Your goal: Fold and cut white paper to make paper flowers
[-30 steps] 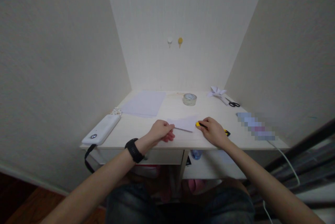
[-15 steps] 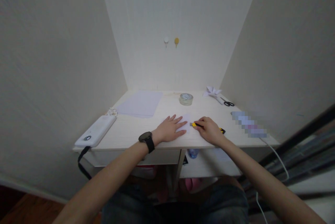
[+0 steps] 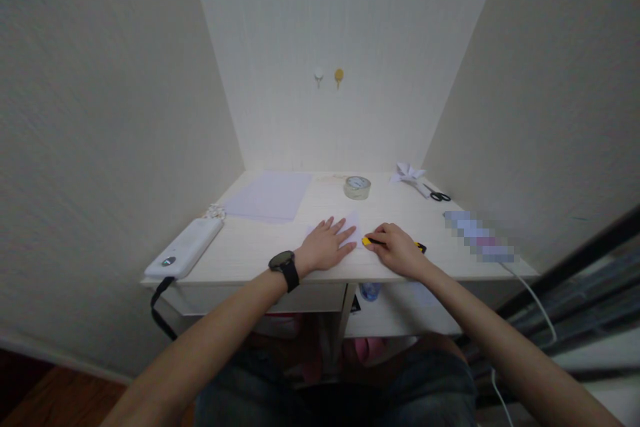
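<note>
A small white sheet of paper [image 3: 353,220] lies near the front of the white desk, partly covered by my left hand [image 3: 327,245]. That hand rests flat on the paper with its fingers spread. To its right, my right hand [image 3: 396,250] is closed around a yellow and black utility knife [image 3: 374,241]. The knife's front end points left and touches or nearly touches the paper's right edge. Its black and yellow tail shows past the far side of my right hand.
Behind the hands stands a roll of clear tape [image 3: 357,188]. Larger paper sheets [image 3: 270,195] lie back left, a white power bank [image 3: 186,248] front left. A folded paper piece [image 3: 407,172], black-handled scissors [image 3: 439,196] and a blurred-out device [image 3: 477,236] with a white cable are along the right.
My right hand has slid the utility knife slightly left, its front end closer to the paper's right edge. My left hand stays flat on the paper. The view has shifted a little.
</note>
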`<state>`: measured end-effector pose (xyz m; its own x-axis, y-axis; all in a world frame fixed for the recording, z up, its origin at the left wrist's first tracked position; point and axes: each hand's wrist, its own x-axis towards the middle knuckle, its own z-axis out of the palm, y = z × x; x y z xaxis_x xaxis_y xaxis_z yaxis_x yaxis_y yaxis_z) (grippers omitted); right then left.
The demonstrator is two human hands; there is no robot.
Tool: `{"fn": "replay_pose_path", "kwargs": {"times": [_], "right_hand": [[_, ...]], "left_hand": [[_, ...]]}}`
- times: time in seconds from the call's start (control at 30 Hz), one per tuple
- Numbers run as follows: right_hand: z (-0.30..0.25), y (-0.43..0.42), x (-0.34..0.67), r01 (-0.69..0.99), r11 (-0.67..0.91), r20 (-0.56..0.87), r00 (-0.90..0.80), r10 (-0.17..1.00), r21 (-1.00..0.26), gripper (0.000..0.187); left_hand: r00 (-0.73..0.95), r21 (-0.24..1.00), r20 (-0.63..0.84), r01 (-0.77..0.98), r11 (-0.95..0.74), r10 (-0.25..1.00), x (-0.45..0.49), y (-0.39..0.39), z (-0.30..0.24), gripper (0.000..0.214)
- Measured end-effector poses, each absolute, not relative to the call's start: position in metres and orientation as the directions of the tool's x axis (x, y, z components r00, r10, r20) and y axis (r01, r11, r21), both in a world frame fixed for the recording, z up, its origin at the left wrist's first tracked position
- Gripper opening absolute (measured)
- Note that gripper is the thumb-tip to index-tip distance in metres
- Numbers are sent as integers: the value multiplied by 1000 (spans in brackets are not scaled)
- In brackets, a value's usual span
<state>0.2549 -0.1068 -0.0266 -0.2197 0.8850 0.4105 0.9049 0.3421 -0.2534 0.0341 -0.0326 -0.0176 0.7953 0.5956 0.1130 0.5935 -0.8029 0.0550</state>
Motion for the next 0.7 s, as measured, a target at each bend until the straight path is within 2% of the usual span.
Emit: {"fn": "replay_pose_path", "kwargs": {"times": [0.2,0.4,0.7], "right_hand": [[-20,-112,256,892,369,373,-259,891,-262,23],[-25,-116,250,905,309,396,-180,900,-292,24],[-32,-118,251,903,337,447,-194,873,-267,26]], "left_hand": [[794,62,109,595,-801,598,35,-33,-17,66],[789,75,106,601,-796,606,36,-34,-17,65],[824,177,78,543,-821,562,24,-17,-7,60]]}}
